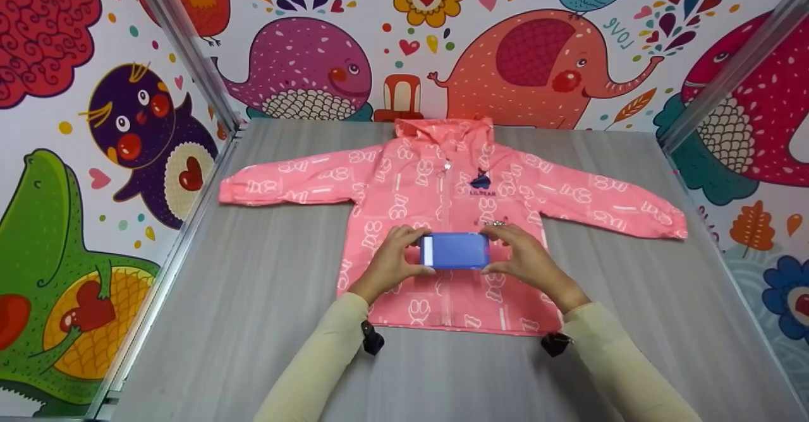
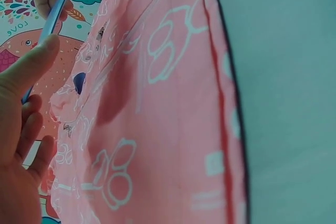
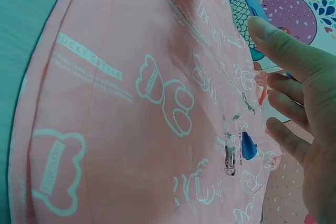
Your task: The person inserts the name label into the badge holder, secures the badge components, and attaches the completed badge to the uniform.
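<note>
Both hands hold a flat blue phone [image 1: 455,251] with a white strip at its left end, above the lower front of a pink child's jacket [image 1: 398,204]. The left hand [image 1: 393,258] grips its left end between thumb and fingers. On the other end, the right hand [image 1: 521,261] grips it the same way. From the side, the phone [image 2: 55,11] shows as a thin blue edge. Near the right fingers lies a small shiny metal item [image 3: 230,160], like a nail clipper, on the jacket. The jacket lies front up, zipped, sleeves spread, with white bear outlines.
A grey wood-grain table [image 1: 253,346] carries the jacket. Printed panels [image 1: 423,43] with cartoon animals stand behind and at both sides, with metal posts [image 1: 189,49] at the corners. Black wrist cameras [image 1: 373,338] hang below the sleeves, over the jacket's lower edge.
</note>
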`<act>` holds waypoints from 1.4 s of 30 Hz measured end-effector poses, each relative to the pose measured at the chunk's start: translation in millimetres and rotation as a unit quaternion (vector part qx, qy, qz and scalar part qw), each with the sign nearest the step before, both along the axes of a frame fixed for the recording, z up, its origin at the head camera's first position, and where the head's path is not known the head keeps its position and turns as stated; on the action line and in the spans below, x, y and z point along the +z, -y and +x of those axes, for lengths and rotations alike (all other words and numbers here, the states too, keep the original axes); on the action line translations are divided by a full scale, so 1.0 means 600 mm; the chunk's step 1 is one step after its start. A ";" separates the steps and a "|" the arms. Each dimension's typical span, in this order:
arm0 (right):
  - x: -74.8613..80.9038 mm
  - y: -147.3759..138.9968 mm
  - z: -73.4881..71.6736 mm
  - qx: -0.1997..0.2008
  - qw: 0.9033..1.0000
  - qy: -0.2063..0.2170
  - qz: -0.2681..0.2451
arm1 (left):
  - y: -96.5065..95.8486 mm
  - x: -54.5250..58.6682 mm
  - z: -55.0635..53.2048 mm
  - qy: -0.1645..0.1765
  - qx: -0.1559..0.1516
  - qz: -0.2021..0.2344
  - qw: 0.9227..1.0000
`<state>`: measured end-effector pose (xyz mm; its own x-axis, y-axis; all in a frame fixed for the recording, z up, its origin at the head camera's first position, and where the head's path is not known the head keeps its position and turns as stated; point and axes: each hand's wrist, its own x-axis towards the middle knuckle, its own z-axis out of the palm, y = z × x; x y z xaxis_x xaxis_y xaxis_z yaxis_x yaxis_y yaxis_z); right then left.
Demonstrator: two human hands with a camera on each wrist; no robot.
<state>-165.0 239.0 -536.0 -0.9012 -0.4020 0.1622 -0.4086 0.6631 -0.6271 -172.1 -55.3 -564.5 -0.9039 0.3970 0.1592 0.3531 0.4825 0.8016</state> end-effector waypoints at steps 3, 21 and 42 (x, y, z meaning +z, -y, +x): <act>0.000 0.000 0.000 -0.002 1.000 0.004 -0.007 | -0.002 0.001 0.000 -0.005 -0.001 -0.003 1.000; -0.001 0.012 0.001 -0.002 1.000 0.002 -0.008 | -0.011 0.005 -0.001 -0.008 -0.004 -0.009 1.000; -0.002 0.017 0.004 -0.004 1.000 -0.014 -0.003 | -0.011 0.006 -0.001 -0.005 -0.005 -0.003 1.000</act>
